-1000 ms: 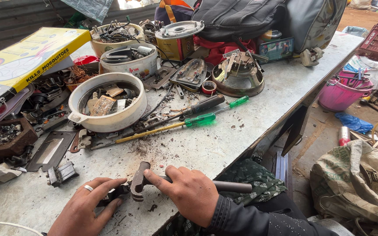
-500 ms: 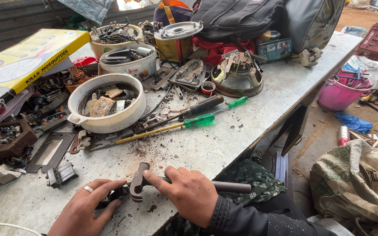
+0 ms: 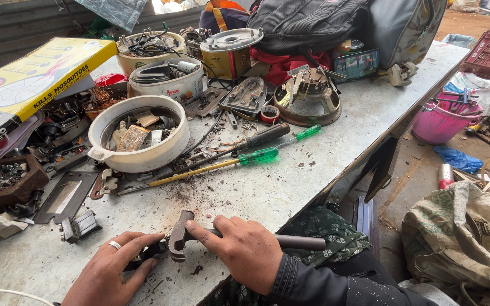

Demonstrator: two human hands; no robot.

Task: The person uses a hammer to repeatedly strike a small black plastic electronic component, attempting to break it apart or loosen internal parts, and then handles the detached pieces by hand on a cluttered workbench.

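Note:
My right hand grips the metal handle of a claw hammer close behind its rusty head, which rests on the workbench near the front edge. My left hand, with a ring on one finger, pinches a small dark metal part flat on the bench, right beside the hammer head. The hammer's handle sticks out to the right past my wrist. Much of the small part is hidden under my fingers.
Behind my hands lie green-handled screwdrivers, a black-handled one and a white bowl of scrap. Tubs, a tin, a round metal housing and bags crowd the back. A yellow box sits left; a pink bucket stands on the floor right.
Nothing has visibly changed; both hands and the hammer hold the same position on the bench.

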